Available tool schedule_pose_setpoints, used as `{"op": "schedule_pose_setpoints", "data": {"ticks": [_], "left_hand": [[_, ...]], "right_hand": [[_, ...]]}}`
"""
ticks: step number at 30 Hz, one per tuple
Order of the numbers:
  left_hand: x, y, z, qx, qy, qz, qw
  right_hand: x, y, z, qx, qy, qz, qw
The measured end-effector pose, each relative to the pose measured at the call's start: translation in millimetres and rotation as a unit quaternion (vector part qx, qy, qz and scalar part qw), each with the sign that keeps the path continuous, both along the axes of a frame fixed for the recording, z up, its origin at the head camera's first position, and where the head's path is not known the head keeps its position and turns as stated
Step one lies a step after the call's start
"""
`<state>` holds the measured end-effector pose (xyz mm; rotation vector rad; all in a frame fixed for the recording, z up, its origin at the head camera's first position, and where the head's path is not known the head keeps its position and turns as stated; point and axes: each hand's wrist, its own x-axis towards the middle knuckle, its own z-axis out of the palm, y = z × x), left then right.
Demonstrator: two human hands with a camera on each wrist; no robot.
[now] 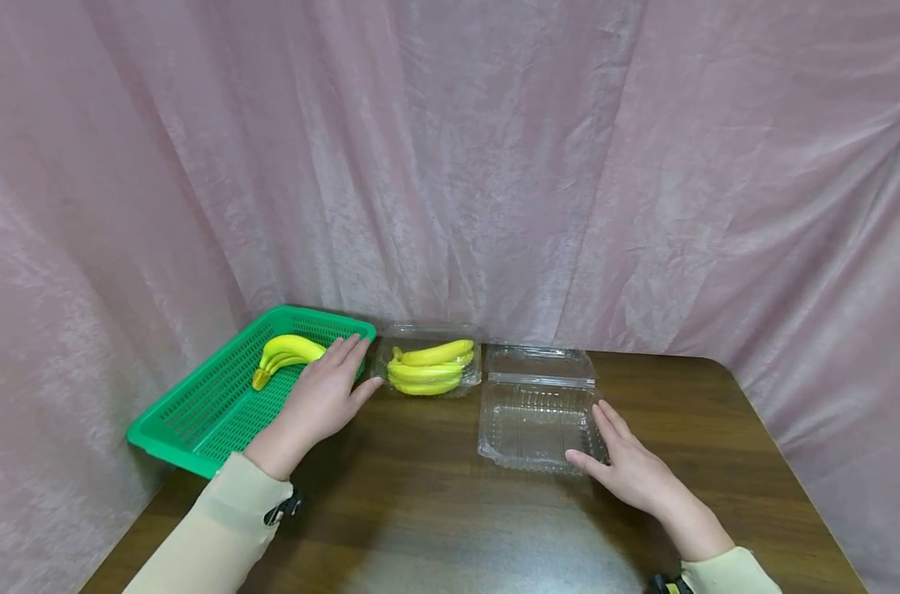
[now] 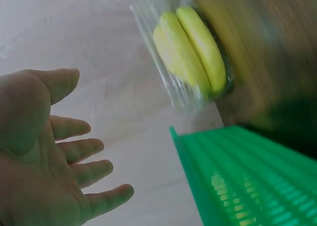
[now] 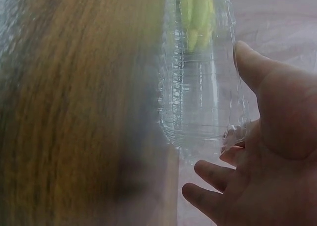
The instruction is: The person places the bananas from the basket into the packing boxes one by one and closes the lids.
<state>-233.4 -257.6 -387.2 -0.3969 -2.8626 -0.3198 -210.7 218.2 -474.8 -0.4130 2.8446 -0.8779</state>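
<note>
My left hand [image 1: 322,396] hovers over the right side of a green plastic basket [image 1: 167,437], fingers straight and spread, holding nothing. Inside the basket lies a bunch of bananas [image 1: 292,348], partly hidden behind that hand in the head view. A lidded clear plastic container [image 2: 171,89] with more bananas [image 2: 185,52] inside is just right of the basket. An opened, see-through clamshell container [image 1: 531,421] lies on the table, its lid folded back toward the curtain. At its right side is my right hand [image 1: 631,470], thumb and fingers extended by the rim; contact is hard to tell.
The brown wooden table [image 1: 435,511] has a rounded far right corner. Pink curtain [image 1: 494,165] hangs close behind the table and along the sides. The basket stands at the table's left edge, with the banana container near the back.
</note>
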Motion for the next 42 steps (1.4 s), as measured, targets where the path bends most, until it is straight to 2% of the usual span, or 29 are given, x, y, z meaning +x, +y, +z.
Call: {"op": "schedule_pose_setpoints", "data": {"ticks": [9,15,23,32,36,42], "left_hand": [[-11.7,-33.0,0.8,0.010,-0.011,0.009,0.9998],[-17.8,-48.9,8.3,-0.002,-0.023,0.029,0.9993],[-23.5,-64.6,13.9,-0.019,-0.022,0.038,0.9989],[-28.4,-77.9,23.1,-0.037,-0.048,0.048,0.9971],[-30.6,-82.5,27.1,-0.047,-0.047,0.049,0.9966],[-38.0,-90.1,25.9,-0.057,-0.056,0.055,0.9952]], "right_hand": [[-2.2,-1.9,2.6,0.002,0.001,-0.002,1.000],[-2.1,-1.3,3.1,0.006,-0.001,-0.001,1.000],[-1.3,0.4,2.9,0.008,0.001,0.000,1.000],[0.2,1.8,-0.6,0.006,-0.006,-0.002,1.000],[0.3,2.6,-1.2,0.006,-0.007,-0.001,1.000],[2.4,2.5,0.6,0.008,-0.005,-0.002,1.000]]}}
